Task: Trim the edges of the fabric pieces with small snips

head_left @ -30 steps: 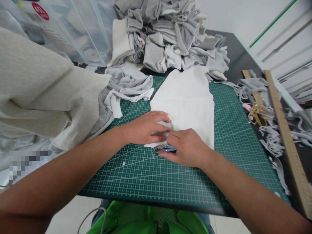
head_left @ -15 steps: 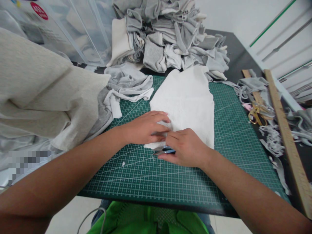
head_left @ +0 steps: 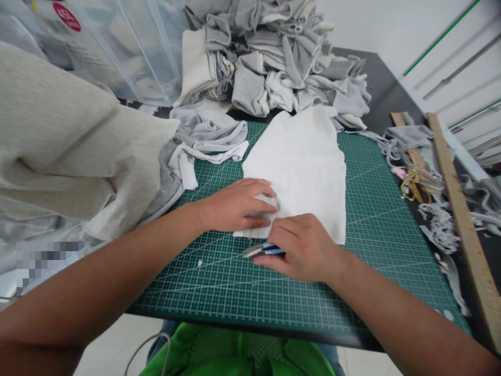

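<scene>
A white piece of fabric lies flat on the green cutting mat. Spread over its lower left part, my left hand rests with the fingers stretched out and apart. My right hand is closed around small blue-handled thread snips. Their metal blades point left, just below the fabric's near edge. The grip ends of the snips are hidden in my palm. A tiny white scrap sits on the mat to the left of the blades.
Grey and cream cloth pieces are heaped at the back. Beige fabric drapes across the left, before a clear plastic bin. At the right are gold-handled scissors, a wooden ruler and thread scraps.
My right hand has drawn slightly down toward me with the snips, whose blades now sit clear of the fabric's edge. My left hand has stayed nearly in place.
</scene>
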{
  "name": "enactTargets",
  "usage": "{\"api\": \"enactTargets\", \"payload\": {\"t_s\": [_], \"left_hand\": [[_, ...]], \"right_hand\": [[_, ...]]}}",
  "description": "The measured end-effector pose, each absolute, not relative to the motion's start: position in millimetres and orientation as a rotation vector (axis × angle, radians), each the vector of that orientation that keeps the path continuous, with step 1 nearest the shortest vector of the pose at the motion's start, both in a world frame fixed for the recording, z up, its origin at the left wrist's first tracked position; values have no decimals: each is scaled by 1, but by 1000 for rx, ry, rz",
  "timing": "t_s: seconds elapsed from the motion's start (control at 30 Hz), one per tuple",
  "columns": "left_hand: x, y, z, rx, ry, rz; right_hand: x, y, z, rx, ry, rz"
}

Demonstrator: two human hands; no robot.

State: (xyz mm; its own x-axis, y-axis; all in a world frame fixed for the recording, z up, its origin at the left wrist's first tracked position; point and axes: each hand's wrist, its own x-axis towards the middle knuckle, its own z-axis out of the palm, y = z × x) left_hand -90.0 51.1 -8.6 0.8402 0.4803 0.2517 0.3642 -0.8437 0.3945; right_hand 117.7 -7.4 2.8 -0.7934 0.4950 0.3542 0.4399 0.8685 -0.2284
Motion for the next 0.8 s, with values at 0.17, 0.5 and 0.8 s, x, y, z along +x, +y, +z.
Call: {"api": "enactTargets", "payload": {"t_s": [0.17, 0.5, 0.8], "left_hand": [[-89, 51, -8, 2699, 642, 483], [-88, 51, -7, 2694, 656, 463], [-88, 51, -8, 2683, 659, 463]], "right_hand": [[123, 0, 1, -849, -2669, 184], [122, 4, 1, -946, -2741, 190], [120, 5, 1, -937, -2787, 212]]}}
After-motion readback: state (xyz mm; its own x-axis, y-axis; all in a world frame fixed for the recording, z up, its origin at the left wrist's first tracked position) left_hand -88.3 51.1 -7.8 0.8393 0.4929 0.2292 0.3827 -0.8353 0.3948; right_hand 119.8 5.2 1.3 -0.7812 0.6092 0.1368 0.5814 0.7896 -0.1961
